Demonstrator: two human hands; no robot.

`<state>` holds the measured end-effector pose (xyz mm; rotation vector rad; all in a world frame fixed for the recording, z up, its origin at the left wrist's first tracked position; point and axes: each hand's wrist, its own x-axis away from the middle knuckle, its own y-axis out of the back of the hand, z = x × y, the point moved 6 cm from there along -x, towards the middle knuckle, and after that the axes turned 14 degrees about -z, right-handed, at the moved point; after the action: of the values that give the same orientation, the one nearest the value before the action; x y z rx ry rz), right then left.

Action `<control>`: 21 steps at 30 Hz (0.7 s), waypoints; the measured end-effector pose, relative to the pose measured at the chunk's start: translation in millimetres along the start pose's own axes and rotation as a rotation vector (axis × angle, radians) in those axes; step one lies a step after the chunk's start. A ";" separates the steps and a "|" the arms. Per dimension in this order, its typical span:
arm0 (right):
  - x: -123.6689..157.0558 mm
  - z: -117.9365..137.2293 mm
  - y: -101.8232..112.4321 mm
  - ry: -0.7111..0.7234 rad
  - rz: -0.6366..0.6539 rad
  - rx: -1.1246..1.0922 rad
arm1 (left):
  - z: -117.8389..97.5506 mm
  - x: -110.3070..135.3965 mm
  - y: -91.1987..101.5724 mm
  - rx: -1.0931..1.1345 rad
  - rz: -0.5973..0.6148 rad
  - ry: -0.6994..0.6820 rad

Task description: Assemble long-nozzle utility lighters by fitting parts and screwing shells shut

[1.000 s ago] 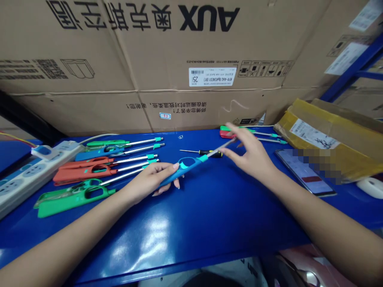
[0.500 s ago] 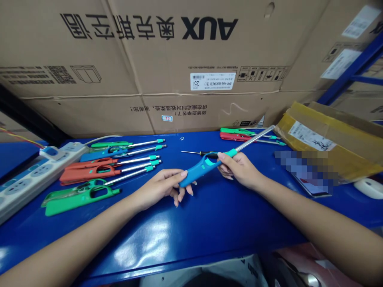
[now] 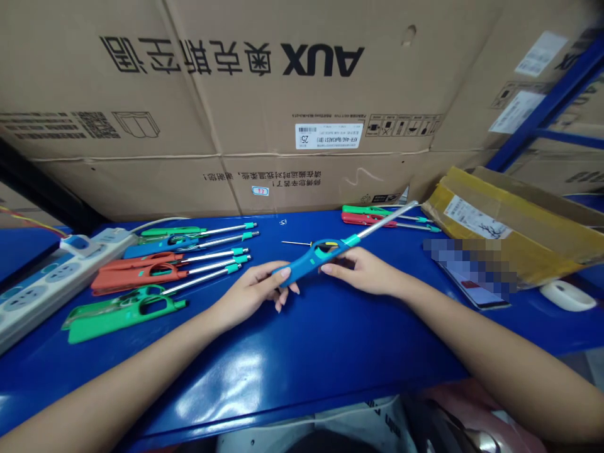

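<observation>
A blue long-necked gas lighter [image 3: 302, 265] slants up to the right above the table, its metal tube pointing at the back right. My left hand [image 3: 252, 286] pinches the butt of its handle between thumb and fingers. Just under the trigger end, my right hand [image 3: 365, 272] has its thumb off the handle and its fingers apart; some fingertips are hidden behind the lighter, so I cannot tell whether they touch it. Behind the lighter lies a thin screwdriver [image 3: 297, 243], its handle partly covered.
Several lighters in green, blue and red lie at left, including a green one [image 3: 117, 319], beside a power strip [image 3: 66, 277]. A red lighter [image 3: 363, 218] and a green one rest at back right. A yellow-taped box [image 3: 438, 195], phone [image 3: 472, 283] and mouse [image 3: 566, 296] sit right.
My right hand has loosened from the lighter's neck and slid down and left below it. The left hand keeps its hold on the handle. The view has shifted slightly.
</observation>
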<state>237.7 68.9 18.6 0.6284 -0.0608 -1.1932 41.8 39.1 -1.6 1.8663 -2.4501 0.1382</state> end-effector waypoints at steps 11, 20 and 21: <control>-17.2 -83.0 109.8 -0.323 -0.424 1.012 | -41.0 -27.9 38.4 -0.532 -0.388 -0.520; -19.5 -86.8 117.8 -0.341 -0.418 1.076 | -57.9 -88.1 27.2 -0.475 -0.523 -0.557; -19.5 -87.6 117.3 -0.343 -0.407 1.077 | -56.8 -95.7 24.3 -0.463 -0.527 -0.547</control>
<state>361.4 149.0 8.3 1.4051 -0.9504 -1.6236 43.3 143.3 44.4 2.4263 -1.8678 -0.9809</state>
